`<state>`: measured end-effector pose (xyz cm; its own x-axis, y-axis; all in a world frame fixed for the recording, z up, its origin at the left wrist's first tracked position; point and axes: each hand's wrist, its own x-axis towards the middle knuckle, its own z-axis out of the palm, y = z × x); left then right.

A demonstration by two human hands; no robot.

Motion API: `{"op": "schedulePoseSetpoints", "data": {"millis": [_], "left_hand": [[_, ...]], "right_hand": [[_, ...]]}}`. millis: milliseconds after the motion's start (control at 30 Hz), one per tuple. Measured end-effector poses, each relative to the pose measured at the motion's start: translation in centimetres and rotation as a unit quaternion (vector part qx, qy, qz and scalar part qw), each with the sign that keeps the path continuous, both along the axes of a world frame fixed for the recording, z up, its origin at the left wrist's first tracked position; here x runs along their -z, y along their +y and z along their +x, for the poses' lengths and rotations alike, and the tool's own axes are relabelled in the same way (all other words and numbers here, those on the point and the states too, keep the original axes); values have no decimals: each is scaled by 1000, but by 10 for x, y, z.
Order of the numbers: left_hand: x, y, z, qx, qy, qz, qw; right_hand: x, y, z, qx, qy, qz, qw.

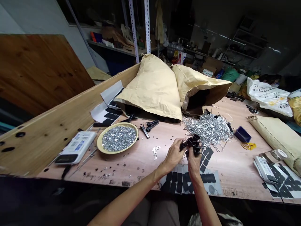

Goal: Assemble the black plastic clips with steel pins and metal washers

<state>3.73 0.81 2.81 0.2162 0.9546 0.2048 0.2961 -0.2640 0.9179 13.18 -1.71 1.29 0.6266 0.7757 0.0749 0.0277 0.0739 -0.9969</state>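
Currently pinching black parts (pixel 193 141) with fingertips of left hand (pixel 173 154), clenching right hand (pixel 194 161) around them, hovering over sheet of black pads (pixel 208 181), near pile of metal pins (pixel 209 127).

The workshop is dim, with light falling mostly on a pale wooden workbench (pixel 235 166) at the centre. A raised wooden side board (pixel 58 125) runs along its edge at 9 o'clock. At 10 o'clock a dark wood panel (pixel 42 69) stands against a white wall (pixel 14 18). Perforated metal uprights (pixel 147 25) rise at 12 o'clock before a cluttered shelf (pixel 117 48), and metal racking (pixel 246 44) sits in shadow at 2 o'clock
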Motion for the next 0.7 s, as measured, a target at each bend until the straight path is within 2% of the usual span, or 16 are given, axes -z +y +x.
{"op": "schedulePoseSetpoints", "data": {"millis": [100,267,367,467,533,600,700], "left_hand": [[0,1,-1,29,-56,-49,997],[1,2,7,3,-204,-106,973],[4,7,6,-12,-215,-174,961],[2,13,-2,-7,-232,-204,951],[-2,18,-8,3,-304,-225,926],[-7,23,-14,-6,-366,-229,902],[-12,31,-22,-64,-377,-181,906]], "right_hand": [[0,2,1,12,-54,5,998],[-1,6,-18,7,-20,-37,999],[-6,6,-26,-13,-65,-28,997],[-9,5,-24,-39,-124,-26,991],[-10,4,-19,-56,-108,-30,992],[-10,4,-15,-41,-50,-40,997],[-12,2,-7,10,4,-42,999]]}}
